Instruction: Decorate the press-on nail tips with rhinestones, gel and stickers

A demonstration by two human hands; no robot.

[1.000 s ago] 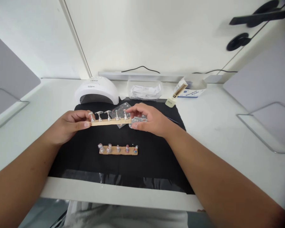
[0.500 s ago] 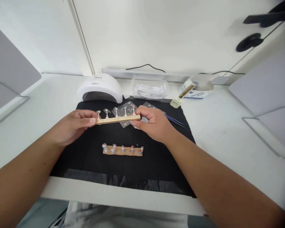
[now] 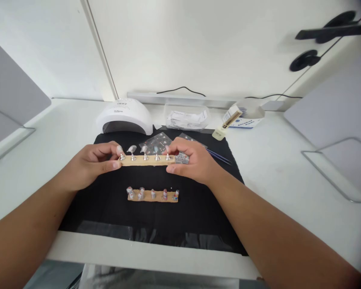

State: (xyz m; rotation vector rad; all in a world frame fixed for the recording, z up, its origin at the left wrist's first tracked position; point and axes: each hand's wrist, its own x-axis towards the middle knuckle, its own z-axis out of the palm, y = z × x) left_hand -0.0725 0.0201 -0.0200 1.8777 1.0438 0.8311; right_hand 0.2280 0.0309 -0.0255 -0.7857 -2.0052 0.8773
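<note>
Over the black mat [image 3: 108, 208], both hands are on one wooden strip [image 3: 147, 161] of small silver stands: the left hand [image 3: 88, 166] pinches its left end between thumb and fingers, the right hand [image 3: 192, 160] clamps its right end. A second strip [image 3: 152, 195], carrying decorated nail tips, lies on the mat nearer its front edge. Beyond the mat's far left corner sits a white nail lamp [image 3: 124, 116], with tweezers [image 3: 219, 156] near the mat's right edge.
</note>
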